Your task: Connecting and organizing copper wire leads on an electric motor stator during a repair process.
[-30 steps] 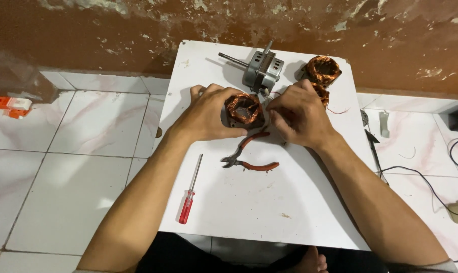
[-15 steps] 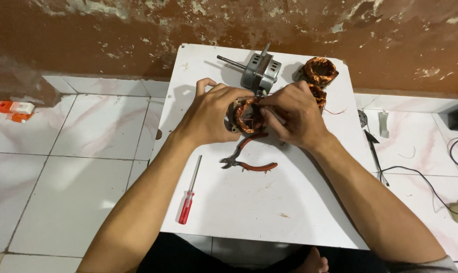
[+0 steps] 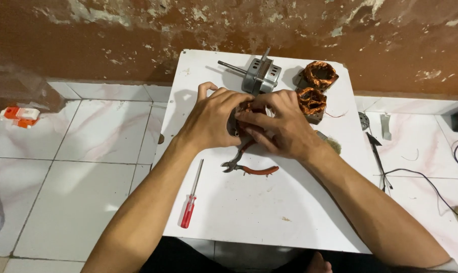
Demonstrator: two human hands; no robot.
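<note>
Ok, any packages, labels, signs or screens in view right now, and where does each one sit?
Small orange and white package: flat, blocky, lying on the tiled floor at far left, near the wall.
No signs or screens show; no label can be made out on the parts on the white table.

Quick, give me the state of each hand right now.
Left hand: closed around the copper-wound stator.
Right hand: closed on the same stator, its fingers pinching the top.
</note>
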